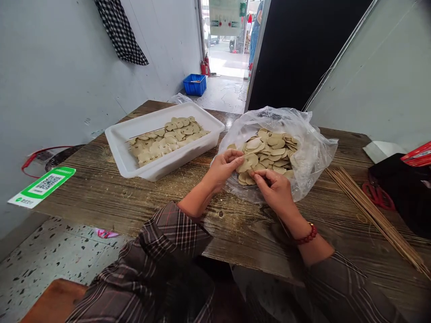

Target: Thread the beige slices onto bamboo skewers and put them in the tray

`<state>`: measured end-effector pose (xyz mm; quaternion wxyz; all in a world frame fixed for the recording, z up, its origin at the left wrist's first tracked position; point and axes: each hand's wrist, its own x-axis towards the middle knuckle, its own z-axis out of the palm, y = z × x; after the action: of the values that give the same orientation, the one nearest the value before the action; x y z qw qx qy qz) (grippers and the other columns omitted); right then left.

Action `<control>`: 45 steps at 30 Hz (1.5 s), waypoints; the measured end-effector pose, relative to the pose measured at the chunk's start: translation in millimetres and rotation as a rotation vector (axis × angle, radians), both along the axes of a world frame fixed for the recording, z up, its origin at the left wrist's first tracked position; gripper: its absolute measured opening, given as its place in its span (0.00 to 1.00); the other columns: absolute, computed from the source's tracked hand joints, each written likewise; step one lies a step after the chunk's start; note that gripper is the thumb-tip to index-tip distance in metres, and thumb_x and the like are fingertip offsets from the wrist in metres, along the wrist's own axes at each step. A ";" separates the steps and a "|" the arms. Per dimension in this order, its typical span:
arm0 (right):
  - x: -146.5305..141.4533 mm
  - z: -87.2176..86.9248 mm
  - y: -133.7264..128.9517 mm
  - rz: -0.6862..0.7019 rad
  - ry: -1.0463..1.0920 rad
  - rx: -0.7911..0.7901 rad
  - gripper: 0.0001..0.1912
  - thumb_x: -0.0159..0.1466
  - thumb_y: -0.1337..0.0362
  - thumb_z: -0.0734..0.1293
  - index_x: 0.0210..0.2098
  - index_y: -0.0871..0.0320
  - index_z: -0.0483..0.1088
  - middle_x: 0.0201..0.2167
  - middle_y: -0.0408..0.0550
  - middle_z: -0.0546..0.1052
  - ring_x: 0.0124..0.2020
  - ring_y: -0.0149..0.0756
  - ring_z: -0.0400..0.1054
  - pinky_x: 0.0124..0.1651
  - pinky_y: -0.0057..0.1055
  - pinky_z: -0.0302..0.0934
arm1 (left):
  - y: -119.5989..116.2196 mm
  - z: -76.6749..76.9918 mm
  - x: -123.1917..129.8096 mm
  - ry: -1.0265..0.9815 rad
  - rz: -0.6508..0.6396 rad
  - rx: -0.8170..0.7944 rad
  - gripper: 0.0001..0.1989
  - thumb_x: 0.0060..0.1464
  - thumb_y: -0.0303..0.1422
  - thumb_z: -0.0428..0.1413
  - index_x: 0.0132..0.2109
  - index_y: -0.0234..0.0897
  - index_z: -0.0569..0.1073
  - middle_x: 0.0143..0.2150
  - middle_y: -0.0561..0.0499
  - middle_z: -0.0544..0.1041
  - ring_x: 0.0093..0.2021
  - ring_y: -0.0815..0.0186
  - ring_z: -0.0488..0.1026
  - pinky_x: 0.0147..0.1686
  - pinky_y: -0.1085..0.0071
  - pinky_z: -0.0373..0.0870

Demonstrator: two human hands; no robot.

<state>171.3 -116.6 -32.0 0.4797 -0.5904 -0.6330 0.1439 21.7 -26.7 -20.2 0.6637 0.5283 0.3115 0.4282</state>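
A clear plastic bag (311, 150) lies open on the wooden table, with a heap of thin, round beige slices (274, 150) inside. My left hand (226, 167) pinches the edge of one beige slice (248, 163) over the near left side of the bag. Close by on the right, my right hand (275, 187) is closed around a thin stick (283, 226), whose tip is near that slice. To the left stands a white tray (168, 167) holding rows of similar slices on sticks (168, 141).
A bundle of thin sticks (377, 217) lies on the table (134, 202) at the right, near red-handled scissors (379, 195) and a black bag (404, 193). A green QR-code card (45, 186) rests at the left edge. A blue crate (194, 85) stands on the floor beyond.
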 end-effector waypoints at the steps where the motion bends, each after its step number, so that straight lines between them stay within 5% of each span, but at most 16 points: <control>1: -0.2 0.4 -0.1 0.006 0.001 0.002 0.11 0.64 0.61 0.64 0.33 0.58 0.76 0.31 0.49 0.80 0.31 0.37 0.72 0.35 0.32 0.61 | -0.5 0.1 0.2 -0.001 -0.003 -0.016 0.20 0.41 0.42 0.66 0.37 0.32 0.73 0.28 0.54 0.72 0.26 0.75 0.64 0.27 0.77 0.59; 7: -0.1 -0.9 0.6 0.040 -0.006 -0.003 0.10 0.64 0.61 0.65 0.31 0.58 0.77 0.28 0.46 0.79 0.30 0.35 0.71 0.35 0.31 0.62 | -1.1 0.7 -1.2 0.035 -0.089 -0.006 0.20 0.44 0.46 0.65 0.26 0.32 0.70 0.22 0.56 0.66 0.23 0.76 0.60 0.24 0.77 0.59; 14: -0.8 -2.4 0.6 0.073 0.028 0.017 0.10 0.64 0.61 0.64 0.33 0.55 0.78 0.34 0.48 0.82 0.36 0.39 0.75 0.40 0.34 0.66 | 7.4 2.2 -6.0 -0.015 0.051 0.014 0.19 0.42 0.46 0.66 0.29 0.33 0.74 0.26 0.54 0.71 0.26 0.74 0.64 0.25 0.77 0.64; 21: 2.7 -0.3 2.4 0.033 0.017 0.048 0.11 0.64 0.61 0.64 0.33 0.56 0.78 0.32 0.48 0.81 0.34 0.39 0.74 0.39 0.35 0.66 | -3.9 -2.6 4.3 0.081 -0.056 0.090 0.18 0.47 0.44 0.62 0.26 0.33 0.71 0.23 0.54 0.68 0.24 0.74 0.62 0.26 0.76 0.61; 25: 17.7 5.6 4.5 -0.083 0.081 0.080 0.11 0.63 0.60 0.65 0.35 0.57 0.78 0.33 0.49 0.81 0.34 0.38 0.73 0.39 0.34 0.65 | 1.2 -3.9 2.4 0.225 0.047 0.251 0.13 0.52 0.40 0.58 0.36 0.33 0.76 0.26 0.53 0.71 0.26 0.71 0.64 0.29 0.74 0.62; 28: 31.1 7.9 8.1 -0.219 0.169 0.112 0.12 0.63 0.58 0.65 0.36 0.59 0.78 0.30 0.48 0.80 0.30 0.36 0.71 0.34 0.32 0.64 | 5.6 -7.1 2.7 0.478 0.142 0.514 0.09 0.53 0.35 0.57 0.36 0.34 0.77 0.28 0.52 0.72 0.30 0.68 0.67 0.32 0.72 0.62; 33: 37.7 7.2 13.3 -0.254 0.230 0.130 0.14 0.63 0.57 0.65 0.36 0.58 0.78 0.29 0.46 0.80 0.30 0.35 0.70 0.33 0.30 0.63 | 4.6 -16.5 11.6 0.795 0.117 0.826 0.09 0.54 0.35 0.57 0.39 0.36 0.78 0.30 0.50 0.71 0.33 0.65 0.67 0.36 0.69 0.63; 45: 28.5 10.9 11.5 -0.179 0.183 0.100 0.12 0.63 0.59 0.64 0.35 0.59 0.79 0.30 0.46 0.80 0.28 0.32 0.69 0.33 0.29 0.61 | -4.6 -17.5 21.9 0.860 0.122 0.978 0.03 0.51 0.26 0.56 0.33 0.37 0.70 0.34 0.48 0.70 0.38 0.62 0.68 0.39 0.66 0.63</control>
<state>199.8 -105.1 -21.1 0.5754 -0.6042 -0.5376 0.1221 43.5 -31.3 -37.7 0.1376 0.8748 0.3478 0.3079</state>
